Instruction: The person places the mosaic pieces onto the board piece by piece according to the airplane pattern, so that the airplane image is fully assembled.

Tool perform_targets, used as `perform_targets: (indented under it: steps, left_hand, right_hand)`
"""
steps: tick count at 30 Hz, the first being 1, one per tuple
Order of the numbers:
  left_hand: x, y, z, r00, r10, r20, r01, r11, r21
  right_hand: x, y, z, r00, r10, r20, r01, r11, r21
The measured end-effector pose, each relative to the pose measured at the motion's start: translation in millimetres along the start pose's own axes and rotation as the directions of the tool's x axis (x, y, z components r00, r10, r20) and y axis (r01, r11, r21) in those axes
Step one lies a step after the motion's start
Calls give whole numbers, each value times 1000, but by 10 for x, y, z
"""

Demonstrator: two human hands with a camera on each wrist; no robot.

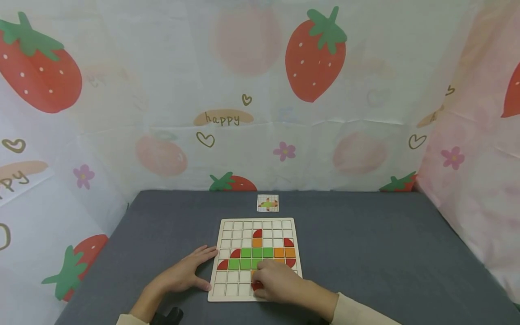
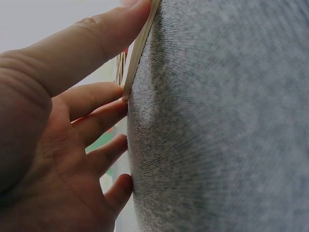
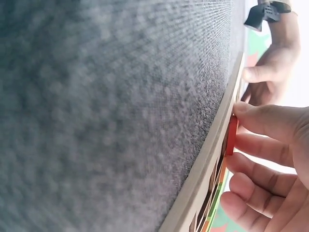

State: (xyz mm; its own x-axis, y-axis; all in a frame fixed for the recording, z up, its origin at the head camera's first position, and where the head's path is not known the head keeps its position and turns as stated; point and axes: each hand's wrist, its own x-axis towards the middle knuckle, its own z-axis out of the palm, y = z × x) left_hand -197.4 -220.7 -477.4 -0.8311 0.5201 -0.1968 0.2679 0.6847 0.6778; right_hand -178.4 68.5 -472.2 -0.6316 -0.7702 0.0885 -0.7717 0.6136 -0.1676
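Note:
A square wooden grid board lies on the table, with red, orange and green pieces set in its cells. My right hand is over the lower middle of the board, pinching a red piece between thumb and fingers at a front-row cell. It covers several cells near there. Along the board's left edge, my left hand rests with its fingers spread. Its thumb touches the front left corner area, and its fingertips meet the edge farther back. In the left wrist view the fingers stretch to the board's rim.
Behind the board lies a small pattern card with a coloured grid picture. A dark grey cloth covers the table. A curtain printed with strawberries hangs at the back and sides. A black strap device is on the left wrist.

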Motion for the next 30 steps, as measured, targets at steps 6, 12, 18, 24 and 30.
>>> perform_targets:
  steps: [6, 12, 18, 24, 30]
  left_hand:
    - [-3, -9, 15, 1000, -9, 4, 9, 1000, -10]
    - [-5, -15, 21, 1000, -6, 5, 6, 1000, -13]
    - [-7, 2, 20, 1000, -28, 11, 29, 999, -22]
    - [5, -2, 16, 999, -31, 6, 31, 999, -11]
    - [10, -18, 13, 1000, -18, -3, 18, 1000, -2]
  right_hand:
    - [7, -1, 1, 1000, -1, 2, 1, 1000, -5]
    - [-21, 15, -56, 999, 6, 54, -9, 998, 59]
    - [-41, 31, -74, 999, -11, 53, 7, 997, 76]
    - [-23, 55, -45, 999, -19, 39, 16, 997, 69]
    - [-20, 47, -50, 999, -27, 25, 26, 997, 69]
